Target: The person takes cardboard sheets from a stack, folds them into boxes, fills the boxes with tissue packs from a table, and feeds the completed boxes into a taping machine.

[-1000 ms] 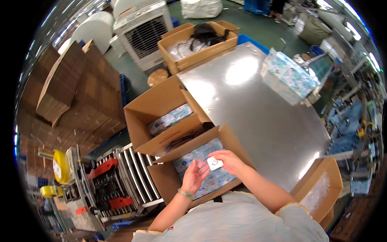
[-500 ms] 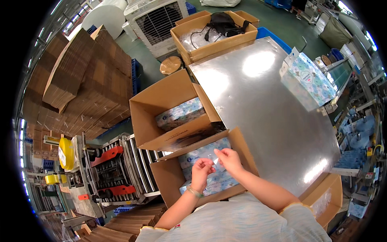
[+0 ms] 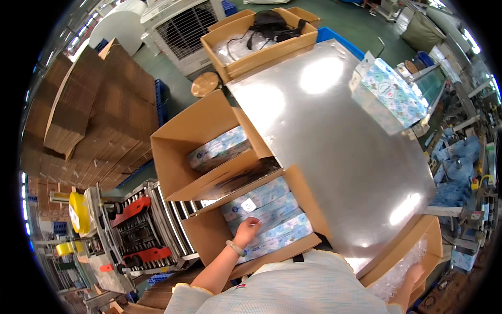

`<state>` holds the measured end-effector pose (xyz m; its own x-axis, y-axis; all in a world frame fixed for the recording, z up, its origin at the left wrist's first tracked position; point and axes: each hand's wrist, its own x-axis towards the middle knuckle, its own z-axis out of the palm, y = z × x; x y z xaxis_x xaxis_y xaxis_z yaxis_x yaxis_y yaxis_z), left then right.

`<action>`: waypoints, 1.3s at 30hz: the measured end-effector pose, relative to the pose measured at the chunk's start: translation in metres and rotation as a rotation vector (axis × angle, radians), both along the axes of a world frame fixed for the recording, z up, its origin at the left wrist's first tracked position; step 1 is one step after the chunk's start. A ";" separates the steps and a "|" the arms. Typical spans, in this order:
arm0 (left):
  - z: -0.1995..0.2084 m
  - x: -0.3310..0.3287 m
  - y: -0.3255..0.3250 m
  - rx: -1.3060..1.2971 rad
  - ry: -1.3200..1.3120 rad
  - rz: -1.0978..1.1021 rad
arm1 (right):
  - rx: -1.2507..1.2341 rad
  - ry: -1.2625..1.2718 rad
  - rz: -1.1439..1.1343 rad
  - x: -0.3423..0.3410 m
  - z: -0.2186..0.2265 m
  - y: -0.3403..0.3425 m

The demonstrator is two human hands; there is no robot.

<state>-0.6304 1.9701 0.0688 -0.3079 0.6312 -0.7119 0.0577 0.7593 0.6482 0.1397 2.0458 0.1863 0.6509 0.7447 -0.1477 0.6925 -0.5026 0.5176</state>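
Left hand (image 3: 248, 230) above patterned packs (image 3: 285, 235) in an open carton (image 3: 204, 235).
Its fingers curl together; the right hand (image 3: 415, 273) reaches clear plastic (image 3: 384, 282) in a side box (image 3: 432, 238), grip indeterminable; metal tabletop (image 3: 361, 172) lies between.

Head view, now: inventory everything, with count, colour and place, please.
Near carton: one, brown, below centre.
Patterned packs: at least three, blue-white, inside it.
Square tag: one, white, on packs.
Side carton: one, brown, lower right, clear plastic inside.
Second carton: one, brown, beyond the first.
Second-carton pack: at least one, blue-white, inside.
Far carton: one, brown, top centre.
Strapped item: one, black, in far carton.
Metal table: one, silver, centre right.
Patterned bundle: one, blue-white, table's far right.
Air cooler: one, white, top left.
Cardboard stacks: uncounted, brown, left.
Roller conveyor: one, silver, lower left.
Left hand: one, bare, over packs.
Right hand: one, bare, in side carton.
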 end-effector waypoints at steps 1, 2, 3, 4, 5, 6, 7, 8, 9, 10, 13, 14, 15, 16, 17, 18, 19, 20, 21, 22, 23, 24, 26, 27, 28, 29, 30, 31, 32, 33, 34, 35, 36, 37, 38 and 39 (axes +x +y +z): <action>-0.001 0.003 0.000 0.074 0.055 -0.057 | 0.063 0.118 0.077 0.008 -0.012 -0.009; -0.007 0.006 -0.002 0.169 0.110 -0.112 | 0.147 0.232 0.158 0.001 -0.015 -0.001; -0.004 0.011 0.012 0.274 0.158 -0.172 | 0.342 0.192 0.332 -0.026 -0.023 0.025; 0.002 0.018 0.023 0.291 0.137 -0.179 | 0.452 0.280 0.335 -0.047 -0.020 0.070; 0.029 0.023 0.040 0.312 0.102 -0.198 | 0.563 0.252 0.526 -0.038 -0.030 0.107; 0.042 0.027 0.046 0.390 0.108 -0.184 | 0.552 0.464 0.517 -0.099 -0.014 0.177; 0.055 0.030 0.058 0.472 0.095 -0.181 | 0.666 0.469 0.657 -0.133 -0.008 0.228; 0.077 0.031 0.071 0.505 0.111 -0.199 | 0.707 0.517 0.770 -0.169 0.001 0.281; 0.102 0.030 0.084 0.536 0.129 -0.213 | 0.694 0.521 0.869 -0.207 0.014 0.333; 0.126 0.028 0.095 0.564 0.155 -0.216 | 0.665 0.539 0.972 -0.252 0.035 0.384; 0.176 0.010 0.122 0.656 0.382 -0.248 | 0.558 0.364 0.934 -0.293 0.038 0.516; 0.187 0.003 0.125 0.651 0.440 -0.206 | 0.536 0.319 0.867 -0.297 0.037 0.556; 0.195 -0.006 0.124 0.645 0.503 -0.159 | 0.514 0.277 0.804 -0.300 0.035 0.587; 0.200 -0.015 0.114 0.631 0.553 -0.078 | 0.496 0.293 0.759 -0.314 0.034 0.609; 0.200 -0.022 0.104 0.626 0.594 -0.004 | 0.482 0.299 0.707 -0.321 0.037 0.628; 0.200 -0.028 0.088 0.574 0.566 0.080 | 0.467 0.304 0.652 -0.326 0.039 0.643; 0.203 -0.031 0.079 0.527 0.534 0.161 | 0.392 0.386 0.598 -0.328 0.038 0.653; 0.212 -0.029 0.081 0.541 0.607 0.145 | 0.317 0.468 0.544 -0.328 0.032 0.659; 0.220 -0.026 0.086 0.559 0.679 0.124 | 0.245 0.546 0.484 -0.324 0.026 0.664; 0.223 -0.015 0.089 0.553 0.609 0.226 | 0.281 0.445 0.593 -0.323 0.020 0.662; 0.221 -0.011 0.094 0.566 0.626 0.181 | 0.265 0.515 0.606 -0.319 0.021 0.665; 0.219 -0.006 0.095 0.561 0.640 0.140 | 0.231 0.585 0.621 -0.323 0.025 0.658; 0.210 0.002 0.100 0.561 0.583 0.058 | 0.217 0.617 0.752 -0.323 0.028 0.640; 0.209 0.007 0.108 0.598 0.597 -0.008 | 0.206 0.627 0.746 -0.325 0.034 0.624; 0.205 0.010 0.112 0.603 0.632 -0.079 | 0.189 0.641 0.741 -0.331 0.036 0.600; 0.201 0.013 0.112 0.606 0.665 -0.151 | 0.172 0.653 0.736 -0.332 0.039 0.571; 0.201 0.017 0.110 0.588 0.626 -0.138 | 0.108 0.717 0.702 -0.330 0.041 0.539; 0.199 0.019 0.106 0.569 0.586 -0.125 | 0.041 0.779 0.666 -0.326 0.045 0.502; 0.182 0.012 0.084 0.389 0.439 -0.136 | 0.009 0.700 0.684 -0.329 0.052 0.455; 0.174 0.012 0.079 0.469 0.477 -0.149 | -0.011 0.612 0.698 -0.331 0.059 0.411; 0.168 0.016 0.076 0.545 0.515 -0.168 | 0.072 0.607 0.801 -0.332 0.051 0.375; 0.162 0.019 0.071 0.620 0.556 -0.183 | 0.155 0.602 0.907 -0.333 0.042 0.345; 0.158 0.019 0.059 0.586 0.628 -0.333 | 0.237 0.602 1.017 -0.336 0.036 0.325; 0.147 0.019 0.046 0.557 0.603 -0.416 | 0.235 0.663 0.902 -0.340 0.035 0.316; 0.131 0.021 0.031 0.522 0.575 -0.493 | 0.226 0.721 0.789 -0.344 0.036 0.315; 0.114 0.021 0.016 0.482 0.605 -0.592 | 0.203 0.778 0.680 -0.349 0.037 0.313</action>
